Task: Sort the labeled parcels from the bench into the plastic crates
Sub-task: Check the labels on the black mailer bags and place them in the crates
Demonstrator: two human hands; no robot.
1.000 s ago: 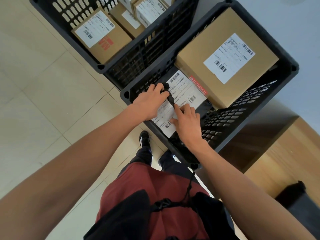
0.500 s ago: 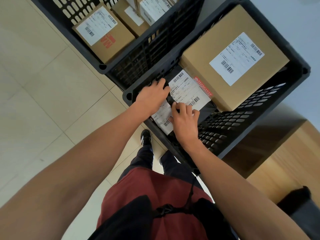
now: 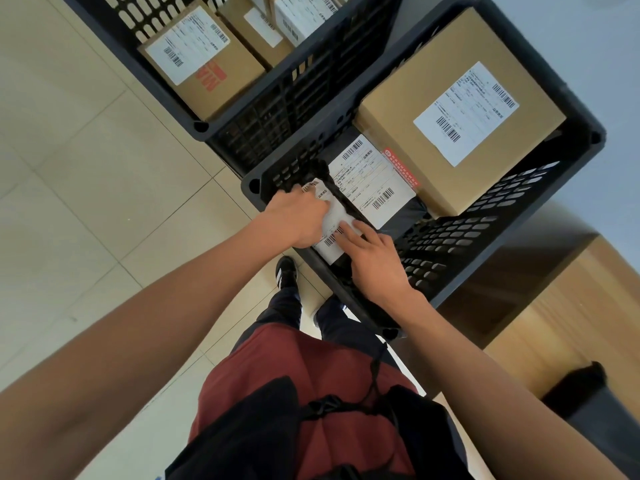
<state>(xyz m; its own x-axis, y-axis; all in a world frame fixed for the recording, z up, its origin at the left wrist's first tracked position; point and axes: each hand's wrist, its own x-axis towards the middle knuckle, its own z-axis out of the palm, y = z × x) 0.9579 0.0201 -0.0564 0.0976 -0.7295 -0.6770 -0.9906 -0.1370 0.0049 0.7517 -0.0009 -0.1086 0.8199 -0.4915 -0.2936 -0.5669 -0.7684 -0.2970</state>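
Both hands down in the near crate now — left hand curled over the top edge of a small black bagged parcel w/ a white label, right hand with fingers laid fairly straight on its lower end, pressing it in by the crate's near-left corner. Parcel's inside the walls, standing against a second black bag, label up, which lies beside a big brown box filling the far-right end. Far crate already holds several labelled boxes, incl. one w/ red print. So, by my read, a good chunk is sorted and this one's nearly placed — just needs letting go. The wooden surface at right shows only partly; can't tell what's left on it.
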